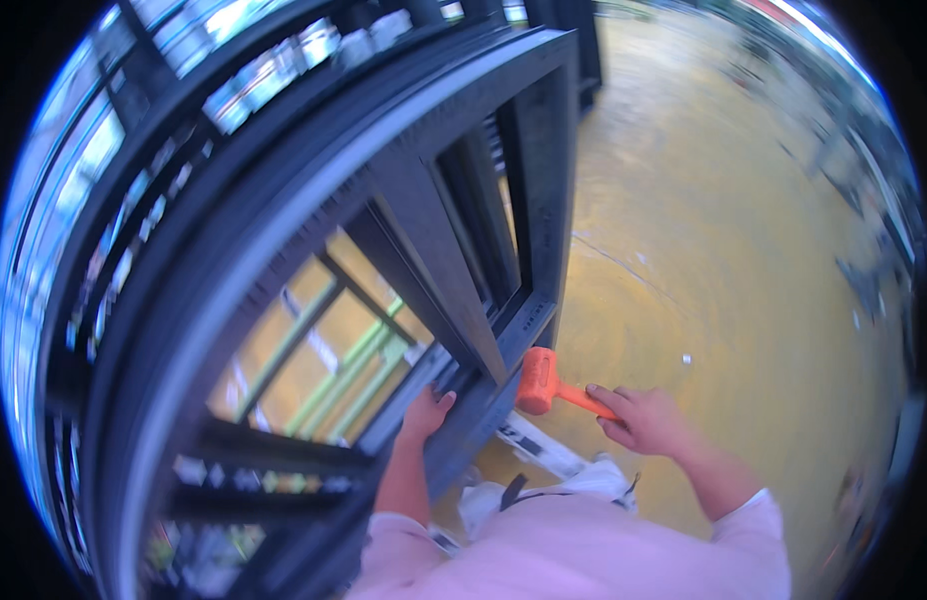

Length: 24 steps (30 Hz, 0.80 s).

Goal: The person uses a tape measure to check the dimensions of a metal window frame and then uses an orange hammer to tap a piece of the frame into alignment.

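My right hand [651,420] is closed round the handle of an orange mallet [540,382]. The mallet's head points left, close to the lower corner of a large dark grey window frame [558,200]. The frame stands upright and tilted in view, with a slanting inner bar [423,235] between its openings. Over its lower rail lies my left hand [424,412], thumb out to the side and the other fingers partly hidden, seemingly gripping the rail. Motion blurs the picture somewhat.
More dark frames [173,110] stand stacked behind on the left. Through the opening show pale green bars [348,375], perhaps a stand. A yellowish floor [673,230] stretches to the right, with a small white scrap [686,359] on it. Blurred equipment [863,270] lines the far right.
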Available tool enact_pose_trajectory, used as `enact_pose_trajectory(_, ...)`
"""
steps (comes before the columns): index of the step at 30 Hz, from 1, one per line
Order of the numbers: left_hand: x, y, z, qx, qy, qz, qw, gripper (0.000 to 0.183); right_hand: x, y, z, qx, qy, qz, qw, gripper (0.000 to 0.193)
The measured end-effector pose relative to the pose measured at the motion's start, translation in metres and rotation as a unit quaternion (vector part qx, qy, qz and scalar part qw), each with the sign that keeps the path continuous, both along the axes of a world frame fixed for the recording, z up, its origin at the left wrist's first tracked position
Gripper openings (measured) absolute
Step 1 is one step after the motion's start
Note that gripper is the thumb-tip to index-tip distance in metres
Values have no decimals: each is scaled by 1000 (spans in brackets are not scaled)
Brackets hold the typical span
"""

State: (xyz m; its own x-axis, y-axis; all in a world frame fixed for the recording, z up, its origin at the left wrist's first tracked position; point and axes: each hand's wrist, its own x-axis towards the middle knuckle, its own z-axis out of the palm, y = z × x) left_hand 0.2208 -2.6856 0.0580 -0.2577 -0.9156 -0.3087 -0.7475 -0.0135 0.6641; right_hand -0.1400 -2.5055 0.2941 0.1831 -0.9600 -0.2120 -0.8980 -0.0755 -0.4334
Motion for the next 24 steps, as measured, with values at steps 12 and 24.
enact_pose_trajectory(12,-65,-126,225,-344,298,-269,849,53,170,-4,169,-383,339,28,859,58)
enact_pose_trajectory(24,-78,-149,215,-200,525,-185,806,46,167,-28,178,-289,347,-99,887,56)
